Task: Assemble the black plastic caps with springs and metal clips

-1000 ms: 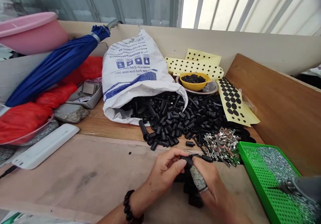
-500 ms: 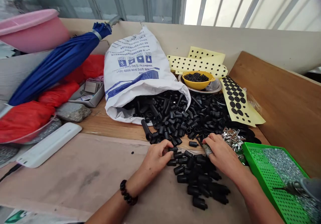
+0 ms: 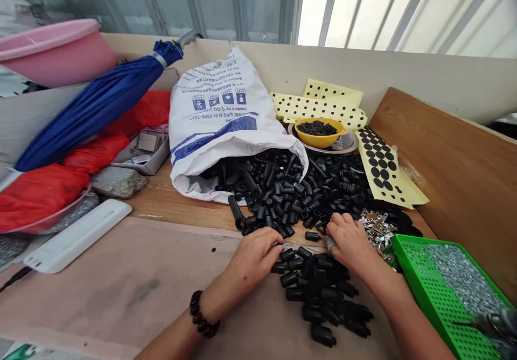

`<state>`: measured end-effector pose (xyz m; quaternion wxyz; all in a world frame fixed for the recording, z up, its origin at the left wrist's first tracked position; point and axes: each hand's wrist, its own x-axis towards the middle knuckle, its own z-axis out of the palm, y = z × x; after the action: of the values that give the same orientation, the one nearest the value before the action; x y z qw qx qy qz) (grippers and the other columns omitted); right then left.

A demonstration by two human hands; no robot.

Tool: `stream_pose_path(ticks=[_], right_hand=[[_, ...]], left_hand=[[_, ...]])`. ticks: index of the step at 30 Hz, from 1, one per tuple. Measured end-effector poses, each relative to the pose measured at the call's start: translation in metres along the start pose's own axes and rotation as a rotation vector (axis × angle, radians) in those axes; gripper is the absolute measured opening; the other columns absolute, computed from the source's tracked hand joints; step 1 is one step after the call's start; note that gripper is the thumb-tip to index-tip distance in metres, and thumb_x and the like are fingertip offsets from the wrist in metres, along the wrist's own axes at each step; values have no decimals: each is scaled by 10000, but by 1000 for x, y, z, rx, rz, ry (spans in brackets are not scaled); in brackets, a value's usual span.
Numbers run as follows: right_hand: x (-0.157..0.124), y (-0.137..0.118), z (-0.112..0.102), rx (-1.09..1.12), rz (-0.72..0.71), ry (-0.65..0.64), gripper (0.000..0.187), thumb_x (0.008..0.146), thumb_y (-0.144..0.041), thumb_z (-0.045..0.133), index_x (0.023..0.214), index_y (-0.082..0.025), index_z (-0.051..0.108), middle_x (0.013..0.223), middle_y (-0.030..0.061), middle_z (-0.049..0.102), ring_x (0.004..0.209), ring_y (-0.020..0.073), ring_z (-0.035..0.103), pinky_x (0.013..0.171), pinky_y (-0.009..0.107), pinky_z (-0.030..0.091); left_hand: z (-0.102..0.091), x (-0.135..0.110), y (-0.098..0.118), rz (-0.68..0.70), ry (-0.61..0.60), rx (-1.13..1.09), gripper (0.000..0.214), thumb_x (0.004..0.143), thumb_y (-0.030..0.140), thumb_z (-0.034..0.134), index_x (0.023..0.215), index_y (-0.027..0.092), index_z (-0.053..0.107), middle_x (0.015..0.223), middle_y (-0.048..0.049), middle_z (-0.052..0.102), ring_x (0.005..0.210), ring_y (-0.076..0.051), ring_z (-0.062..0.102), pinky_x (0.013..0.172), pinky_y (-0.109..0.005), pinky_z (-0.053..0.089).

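My left hand (image 3: 258,251) is closed at the near edge of the parts pile, its thumb and fingers around a black plastic cylinder mostly hidden by the hand. Curled over the right side of the pile's edge is my right hand (image 3: 348,241); its fingertips are hidden, so what they grip cannot be made out. Between and below the hands lies a group of black plastic cylinders with narrow stubs (image 3: 323,295). One single cylinder (image 3: 312,236) rests between the two hands. A white sack (image 3: 222,112) lies open behind, with black plastic parts (image 3: 278,198) spilling from it.
On the right are a green tray (image 3: 420,284) of small metal pieces, a power driver (image 3: 496,322), metal clips (image 3: 377,231) and a wooden board (image 3: 448,177). Behind stand a yellow bowl (image 3: 319,140) and sticker sheets (image 3: 377,163). Leftward lie a white power bank-like bar (image 3: 78,236), stone (image 3: 119,181) and umbrella (image 3: 97,104).
My left hand has turned over the cylinder at its fingertips, which is now mostly hidden. My right hand's fingers have curled in more. The view has tilted slightly.
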<state>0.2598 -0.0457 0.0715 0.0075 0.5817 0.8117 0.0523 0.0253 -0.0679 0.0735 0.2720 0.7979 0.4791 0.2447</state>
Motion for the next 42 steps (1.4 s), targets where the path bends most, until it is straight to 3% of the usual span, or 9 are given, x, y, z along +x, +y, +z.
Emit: stream_pose_path(ticks=[6,9,13,22,28,32,35,37,42], right_hand=[[-13,4,-14,448,-93,194,213,660,-18,410,744,-196,491,858,45,538,807,190,475,695,308,401],[-22,-7,-26,578,-121,213,213,680,-20,396,767,-202,466,871,43,523,834,189,489,708,310,417],[-32,-19,-36,583,-151,201,238,705,-12,377,803,-205,477,880,50,529,811,188,506,690,309,422],[-35,-18,-22,476,-227,326,223,766,-89,390,916,-202,511,835,60,596,750,199,567,632,299,439],[-40,-17,-15,393,-377,331,335,666,-22,364,888,-220,519,832,49,625,749,204,588,637,307,437],[-41,-10,-19,357,-358,439,345,651,-42,370,912,-224,502,853,58,636,764,207,607,637,304,458],[-42,-6,-20,349,-320,450,355,653,-49,374,928,-238,497,849,51,640,744,204,615,620,299,471],[-42,-7,-19,364,-310,435,393,619,-42,370,933,-241,498,858,44,641,755,204,619,631,303,478],[-43,-15,-19,394,-292,430,435,554,-36,354,908,-235,511,900,45,646,826,209,620,675,308,479]], left_hand=[[10,26,32,112,0,-130,190,858,189,461,917,180,641,886,-40,653,843,-177,576,780,-269,417],[19,37,42,3,-42,-444,161,835,217,495,876,156,638,757,-13,627,704,-143,560,660,-242,433],[32,40,43,-203,-55,-907,187,776,306,579,784,120,595,620,16,567,547,-96,526,538,-204,428],[34,31,41,-325,-134,-1076,304,662,402,670,726,116,589,560,11,589,443,-69,520,455,-177,405],[26,21,32,-292,-183,-842,215,725,327,599,727,118,650,587,2,606,486,-95,533,468,-191,402],[-11,12,11,-91,133,-237,173,817,258,531,840,164,674,828,-32,679,780,-172,608,711,-254,444],[-37,7,-14,-69,247,128,168,840,190,497,952,166,620,909,-57,655,846,-194,583,779,-296,439],[-43,6,-30,-52,233,328,196,819,139,507,995,166,591,979,-75,642,933,-225,550,827,-331,429],[-35,12,-49,-11,171,400,250,768,80,542,997,164,594,898,-71,647,888,-245,532,771,-350,444]])
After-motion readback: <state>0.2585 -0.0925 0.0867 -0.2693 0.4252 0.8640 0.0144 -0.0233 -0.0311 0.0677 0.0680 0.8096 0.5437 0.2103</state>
